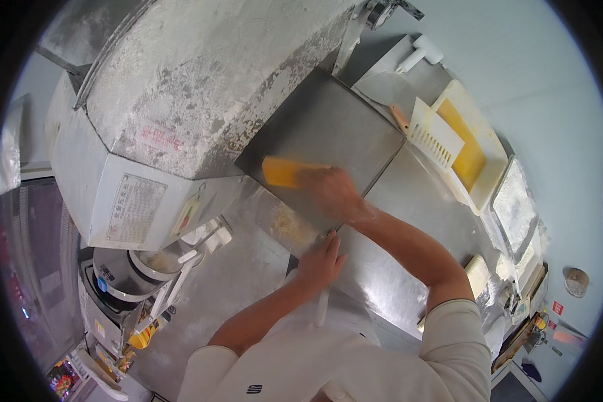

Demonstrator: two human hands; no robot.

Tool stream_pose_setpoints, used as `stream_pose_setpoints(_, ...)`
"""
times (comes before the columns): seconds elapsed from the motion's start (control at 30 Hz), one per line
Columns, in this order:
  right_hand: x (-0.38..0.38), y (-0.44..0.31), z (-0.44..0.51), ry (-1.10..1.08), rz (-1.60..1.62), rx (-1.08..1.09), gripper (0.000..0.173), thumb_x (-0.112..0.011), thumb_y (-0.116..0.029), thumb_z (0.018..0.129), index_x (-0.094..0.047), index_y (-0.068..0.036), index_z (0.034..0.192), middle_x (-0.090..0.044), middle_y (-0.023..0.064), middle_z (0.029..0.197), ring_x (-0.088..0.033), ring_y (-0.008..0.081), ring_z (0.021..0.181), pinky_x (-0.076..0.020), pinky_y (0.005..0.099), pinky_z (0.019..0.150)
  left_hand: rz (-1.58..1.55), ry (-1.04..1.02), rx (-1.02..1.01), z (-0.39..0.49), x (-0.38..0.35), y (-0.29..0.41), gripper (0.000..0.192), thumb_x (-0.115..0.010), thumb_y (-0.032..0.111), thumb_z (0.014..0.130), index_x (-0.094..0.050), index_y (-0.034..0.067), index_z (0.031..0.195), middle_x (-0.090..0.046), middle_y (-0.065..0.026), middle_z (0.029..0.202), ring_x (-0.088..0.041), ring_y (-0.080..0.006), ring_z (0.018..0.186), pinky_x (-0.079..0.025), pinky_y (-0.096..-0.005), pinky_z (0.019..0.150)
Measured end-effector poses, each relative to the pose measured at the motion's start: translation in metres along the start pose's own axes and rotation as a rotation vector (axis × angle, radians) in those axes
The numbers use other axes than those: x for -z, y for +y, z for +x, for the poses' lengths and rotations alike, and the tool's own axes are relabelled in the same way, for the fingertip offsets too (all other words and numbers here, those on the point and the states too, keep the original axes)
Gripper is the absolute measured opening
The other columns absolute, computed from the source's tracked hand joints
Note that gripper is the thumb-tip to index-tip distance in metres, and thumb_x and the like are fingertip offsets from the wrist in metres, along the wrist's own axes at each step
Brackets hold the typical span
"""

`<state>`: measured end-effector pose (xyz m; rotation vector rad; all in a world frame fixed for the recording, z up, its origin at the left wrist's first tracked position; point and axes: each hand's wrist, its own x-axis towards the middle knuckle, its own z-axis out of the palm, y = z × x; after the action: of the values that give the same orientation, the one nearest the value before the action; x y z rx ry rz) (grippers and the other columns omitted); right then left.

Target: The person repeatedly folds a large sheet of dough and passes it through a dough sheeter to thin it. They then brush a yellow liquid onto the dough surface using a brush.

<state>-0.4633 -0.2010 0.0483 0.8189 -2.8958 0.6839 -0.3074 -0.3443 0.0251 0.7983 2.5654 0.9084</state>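
A dark metal baking tray lies at a slant on the steel worktop. Over its lower left part my right hand, blurred by motion, grips a yellow brush or scraper; the blur hides which. My left hand rests its fingers on the tray's near corner; whether it pinches the edge cannot be seen. Pale crumbs or flour lie below the tray's left edge. To the right, a white slotted scoop or grater leans on a cream plastic bin with yellow contents.
A flour-dusted machine stands at the upper left, close to the tray. A rice cooker and a bowl are at the lower left. A wooden-handled scraper lies beyond the tray; a container of white powder stands at right.
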Motion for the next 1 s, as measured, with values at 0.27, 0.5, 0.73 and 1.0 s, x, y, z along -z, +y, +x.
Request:
stream_pose_setpoints(0.27,0.011,0.038,0.043,-0.020,-0.056,-0.057,0.023,-0.057,-0.015,0.086,-0.067,-0.011,0.107,-0.071,0.0118,0.091,-0.070,0.0300,0.080,-0.0561,0.0434,0.070,-0.017,-0.046,0.059,0.001,0.000,0.004,0.051,-0.066,0.030,0.091,-0.053,-0.002,0.129,-0.056,-0.0227,0.136,-0.069,-0.0351,0.098,-0.059,-0.0398,0.075)
stream_pose_setpoints(0.5,-0.002,0.003,0.109,-0.192,-0.142,0.097,0.029,-0.057,-0.018,0.085,-0.068,-0.017,0.111,-0.071,0.0101,0.087,-0.069,0.0295,0.082,-0.0552,0.0422,0.073,-0.007,-0.026,0.093,-0.003,-0.005,0.006,0.052,-0.066,0.031,0.090,-0.054,-0.002,0.128,-0.056,-0.0213,0.136,-0.070,-0.0337,0.095,-0.059,-0.0388,0.074)
stream_pose_setpoints(0.73,-0.025,0.040,0.088,-0.234,-0.165,0.263,0.030,-0.062,-0.020,0.080,-0.069,-0.015,0.109,-0.071,0.0084,0.101,-0.068,0.0281,0.091,-0.0545,0.0440,0.080,-0.048,-0.056,0.074,-0.005,-0.012,0.001,0.052,-0.061,0.031,0.093,-0.051,0.000,0.132,-0.051,-0.0194,0.142,-0.070,-0.0375,0.091,-0.059,-0.0435,0.072)
stream_pose_setpoints(1.0,0.036,0.034,0.024,0.159,0.625,-0.684,0.027,-0.061,-0.018,0.091,-0.065,-0.007,0.114,-0.071,0.0116,0.101,-0.070,0.0247,0.087,-0.0561,0.0376,0.078,-0.021,-0.081,0.102,-0.002,-0.009,0.001,0.057,-0.065,0.032,0.090,-0.051,-0.002,0.133,-0.059,-0.0230,0.131,-0.068,-0.0356,0.098,-0.058,-0.0420,0.078)
